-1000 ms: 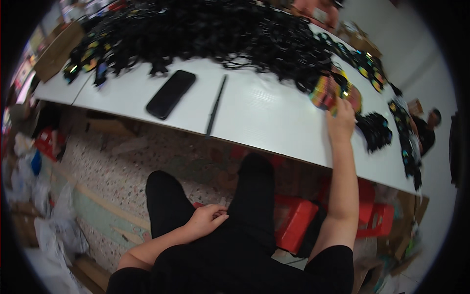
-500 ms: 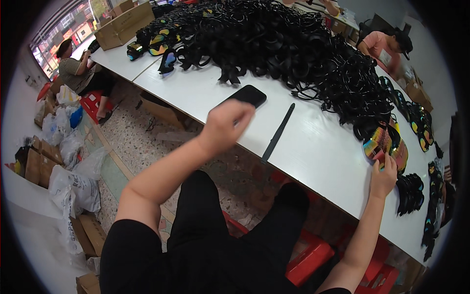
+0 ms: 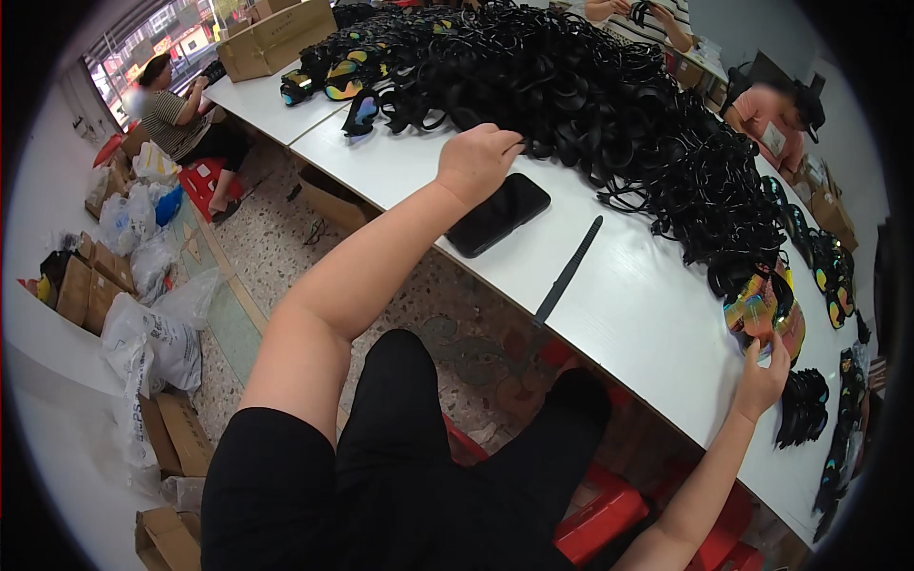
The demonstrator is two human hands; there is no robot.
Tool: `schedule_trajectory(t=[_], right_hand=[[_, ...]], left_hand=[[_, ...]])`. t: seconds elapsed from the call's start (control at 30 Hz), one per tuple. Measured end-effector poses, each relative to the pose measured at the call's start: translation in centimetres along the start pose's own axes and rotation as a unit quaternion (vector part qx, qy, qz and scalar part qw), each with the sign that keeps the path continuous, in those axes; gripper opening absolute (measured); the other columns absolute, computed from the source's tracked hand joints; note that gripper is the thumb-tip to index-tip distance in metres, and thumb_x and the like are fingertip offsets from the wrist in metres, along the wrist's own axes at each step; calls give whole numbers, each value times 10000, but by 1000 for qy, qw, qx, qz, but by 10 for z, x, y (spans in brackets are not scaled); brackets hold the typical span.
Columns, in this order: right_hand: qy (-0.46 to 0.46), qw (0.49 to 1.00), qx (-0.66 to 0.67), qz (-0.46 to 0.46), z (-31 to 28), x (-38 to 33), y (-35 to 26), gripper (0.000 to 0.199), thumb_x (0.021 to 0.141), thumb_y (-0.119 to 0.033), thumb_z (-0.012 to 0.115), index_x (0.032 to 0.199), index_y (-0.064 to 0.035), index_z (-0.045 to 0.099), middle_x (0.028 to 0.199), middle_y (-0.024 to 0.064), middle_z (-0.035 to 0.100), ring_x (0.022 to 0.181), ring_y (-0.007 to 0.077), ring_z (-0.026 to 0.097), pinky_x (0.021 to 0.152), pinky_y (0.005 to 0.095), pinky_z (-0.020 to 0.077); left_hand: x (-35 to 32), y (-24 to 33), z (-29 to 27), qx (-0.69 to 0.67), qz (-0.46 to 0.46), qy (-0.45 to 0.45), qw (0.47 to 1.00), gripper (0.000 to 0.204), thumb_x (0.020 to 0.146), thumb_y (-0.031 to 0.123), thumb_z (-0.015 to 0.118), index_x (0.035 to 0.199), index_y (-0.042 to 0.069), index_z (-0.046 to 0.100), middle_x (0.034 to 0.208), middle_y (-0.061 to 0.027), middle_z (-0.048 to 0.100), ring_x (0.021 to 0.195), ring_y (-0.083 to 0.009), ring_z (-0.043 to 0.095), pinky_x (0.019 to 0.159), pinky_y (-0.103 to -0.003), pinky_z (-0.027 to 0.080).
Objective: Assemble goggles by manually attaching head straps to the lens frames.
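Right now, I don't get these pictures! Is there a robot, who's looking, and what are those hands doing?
No robot here, just a person's two bare hands. A camera on the person's head looks down, and its wide view bends straight edges. On the white table lie a big pile of black straps, a black phone and a flat dark band. The left hand is by the pile's near edge, just beyond the phone; I can't tell whether it holds anything. The right hand has its fingers at the near edge of some shiny rainbow-coloured lenses.
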State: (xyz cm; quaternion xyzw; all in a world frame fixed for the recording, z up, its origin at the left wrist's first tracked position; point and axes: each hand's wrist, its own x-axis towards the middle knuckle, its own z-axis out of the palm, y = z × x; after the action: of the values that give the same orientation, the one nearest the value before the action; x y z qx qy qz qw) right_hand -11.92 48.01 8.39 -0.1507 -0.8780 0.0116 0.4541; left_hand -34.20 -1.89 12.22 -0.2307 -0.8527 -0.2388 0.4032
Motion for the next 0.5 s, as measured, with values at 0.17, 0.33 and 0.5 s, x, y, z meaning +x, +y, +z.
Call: schedule_trajectory(t=[0.17, 0.33, 0.5], right_hand=[[52, 998, 44, -5, -2, -1, 0, 336, 856, -142, 721, 1171, -37, 670, 1103, 115, 672, 1013, 274, 649, 902, 366, 516], [114, 983, 144, 32, -35, -30, -37, 342, 871, -106, 723, 1199, -34, 658, 1103, 78, 673, 975, 203, 632, 842, 332, 496], [-9, 922, 369, 117, -78, -113, -129, 354, 836, -13, 673, 1187, 1, 630, 1117, 66, 632, 1010, 191, 593, 910, 324, 477]], left_hand=[[18, 9, -16, -290, -268, -103, 913, 245, 933, 240, 649, 940, 1, 702, 838, -89, 715, 711, -132, 679, 662, -276, 540], [22, 21, -54, -583, -328, -58, 741, 215, 982, 204, 596, 947, -4, 638, 852, -94, 676, 693, -159, 651, 654, -285, 549], [-9, 63, -101, -735, -341, -90, 579, 179, 987, 225, 604, 928, 57, 585, 809, -58, 633, 701, -153, 603, 696, -318, 544]])
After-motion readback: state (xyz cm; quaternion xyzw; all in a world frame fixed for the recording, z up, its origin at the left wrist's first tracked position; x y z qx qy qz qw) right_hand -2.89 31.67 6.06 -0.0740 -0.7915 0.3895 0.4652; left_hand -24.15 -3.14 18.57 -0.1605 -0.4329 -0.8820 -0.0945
